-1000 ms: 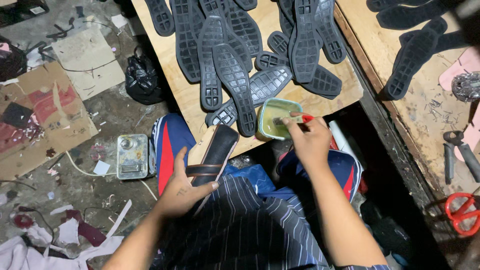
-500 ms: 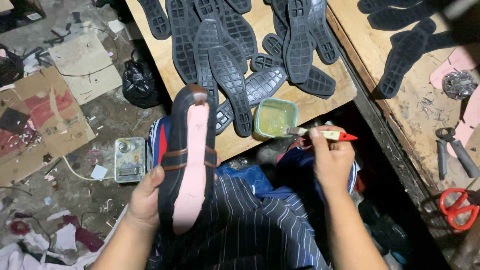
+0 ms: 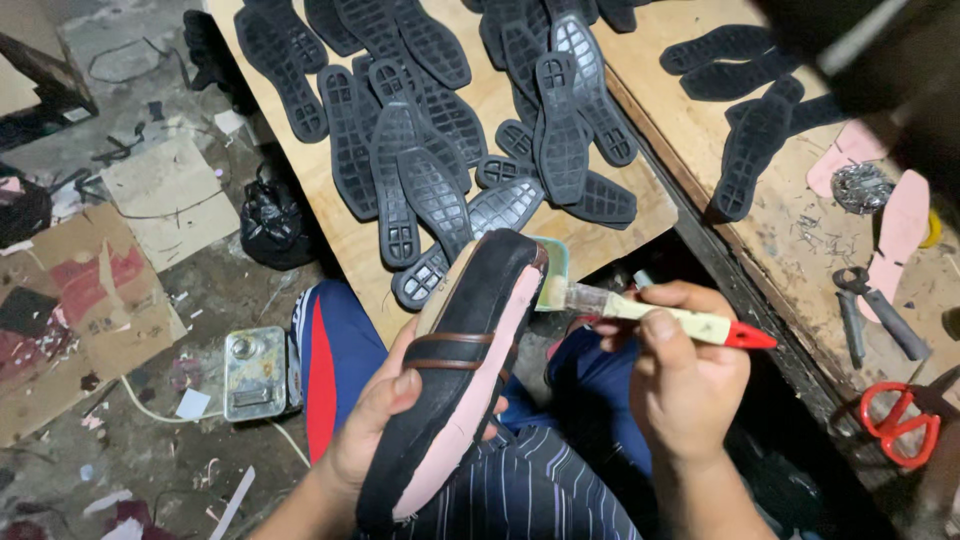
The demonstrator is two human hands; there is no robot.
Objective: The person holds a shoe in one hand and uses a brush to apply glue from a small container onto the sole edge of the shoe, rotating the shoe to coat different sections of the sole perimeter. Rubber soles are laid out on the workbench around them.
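My right hand (image 3: 685,385) pinches a brush (image 3: 650,318), bristles touching the rim of the shoe (image 3: 455,375) clasped in my left hand (image 3: 385,430) above my lap. I judge gluing barely begun: pink insole looks uncoated. Shoe's long axis runs diagonally, toe up-right toward the green pot (image 3: 555,272) and the board (image 3: 620,235) of black soles (image 3: 440,195)

The shoe (image 3: 462,370) is black with a pink bottom and brown straps. The brush (image 3: 660,317) has a pale cream handle with a red tip, and the soles (image 3: 440,120) on the light brown wooden board (image 3: 350,235) are dark grey with a criss-cross pattern. The scissors (image 3: 900,420) have red handles, and the shirt (image 3: 530,490) is dark blue with thin white stripes.
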